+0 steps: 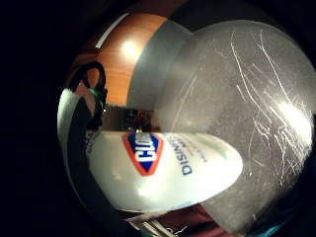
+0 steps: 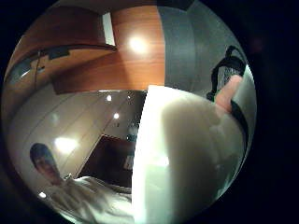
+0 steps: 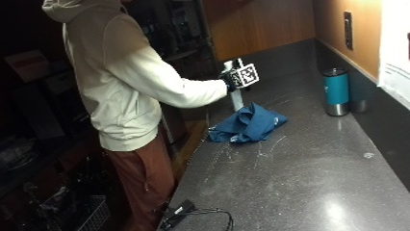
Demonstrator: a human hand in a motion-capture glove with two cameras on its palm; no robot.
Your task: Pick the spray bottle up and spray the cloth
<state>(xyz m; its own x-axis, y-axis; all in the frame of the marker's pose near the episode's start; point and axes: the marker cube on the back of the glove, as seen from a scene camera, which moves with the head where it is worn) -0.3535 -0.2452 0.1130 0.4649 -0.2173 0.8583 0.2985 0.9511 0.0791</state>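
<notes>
One gloved right hand (image 3: pixel 229 80) grips white spray bottle (image 3: pixel 236 98) upright, just above blue cloth (image 3: pixel 249 124) crumpled on desk (image 3: pixel 307 163).

- One spray bottle (image 3: pixel 235 98), white.
- One cloth (image 3: pixel 249 124), blue, crumpled.
- One tumbler (image 3: pixel 336 91), teal with a metal base.
- One gloved hand (image 3: pixel 229 79).
- One counter (image 3: pixel 307 168), dark grey.
- One black device (image 3: pixel 177 212) with a cable, at the counter edge.

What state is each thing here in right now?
spray bottle: upright, gripped in the right hand, beside the cloth
right hand: closed round the bottle's top
cloth: blue, crumpled on the countertop
tumbler: teal, upright by the wall, lid on
</notes>
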